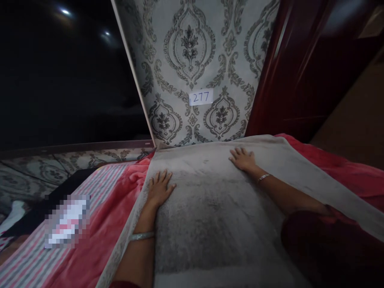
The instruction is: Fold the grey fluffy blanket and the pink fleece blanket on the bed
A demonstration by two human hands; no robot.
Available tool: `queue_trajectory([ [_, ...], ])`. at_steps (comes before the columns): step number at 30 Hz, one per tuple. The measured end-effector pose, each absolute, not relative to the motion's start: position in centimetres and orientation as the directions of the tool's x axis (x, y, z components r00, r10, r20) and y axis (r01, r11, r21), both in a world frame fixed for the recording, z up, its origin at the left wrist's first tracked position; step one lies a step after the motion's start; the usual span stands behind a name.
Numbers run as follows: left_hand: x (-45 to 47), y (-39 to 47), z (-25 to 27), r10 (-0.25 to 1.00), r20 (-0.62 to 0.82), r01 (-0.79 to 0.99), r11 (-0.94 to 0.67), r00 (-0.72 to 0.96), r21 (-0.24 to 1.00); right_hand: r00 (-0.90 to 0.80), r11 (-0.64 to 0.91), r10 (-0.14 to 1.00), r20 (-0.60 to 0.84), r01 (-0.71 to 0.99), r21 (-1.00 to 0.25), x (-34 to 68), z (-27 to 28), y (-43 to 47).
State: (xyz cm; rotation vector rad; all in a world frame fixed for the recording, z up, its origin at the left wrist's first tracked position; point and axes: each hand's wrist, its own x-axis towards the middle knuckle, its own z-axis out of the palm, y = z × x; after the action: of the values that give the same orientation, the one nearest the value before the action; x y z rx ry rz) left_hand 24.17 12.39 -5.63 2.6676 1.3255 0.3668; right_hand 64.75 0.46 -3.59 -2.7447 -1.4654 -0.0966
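Note:
A pale grey cloth [207, 216] with a darker patch in its middle is spread out in front of me. On its left edge my left hand [159, 189] lies flat, fingers spread, with a bangle at the wrist. Farther back and to the right, my right hand [243, 159] also rests flat with its fingers apart; a thin bracelet circles that wrist. Neither hand holds anything. Beneath the cloth is a red plush blanket [105, 228], showing on the left and at the right.
A large dark screen [66, 80] stands at the left. Patterned wallpaper [189, 52] bears a paper label [201, 97] reading 277. Dark red glossy furniture [297, 76] is at the right. Striped fabric [99, 184] lies left of the blanket, with a blurred-out item [67, 222] on it.

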Motion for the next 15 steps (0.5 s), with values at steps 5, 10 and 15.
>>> queue_trajectory([
  [5, 24.3, 12.5, -5.3, 0.791, 0.168, 0.774, -0.612, 0.589, 0.164, 0.467, -0.46, 0.878, 0.103, 0.884, -0.085, 62.5, -4.8, -4.2],
  [10, 24.6, 12.2, -4.7, 0.854, 0.163, 0.86, -0.508, 0.494, 0.054, 0.009, -0.002, 0.997, 0.071, 0.995, -0.1, 60.0, -6.6, -5.0],
  [15, 24.7, 12.1, -4.2, 0.869, 0.161, 0.88, -0.475, 0.468, 0.008, 0.536, -0.533, 0.843, 0.046, 0.844, -0.059, 70.3, -5.4, -10.7],
])
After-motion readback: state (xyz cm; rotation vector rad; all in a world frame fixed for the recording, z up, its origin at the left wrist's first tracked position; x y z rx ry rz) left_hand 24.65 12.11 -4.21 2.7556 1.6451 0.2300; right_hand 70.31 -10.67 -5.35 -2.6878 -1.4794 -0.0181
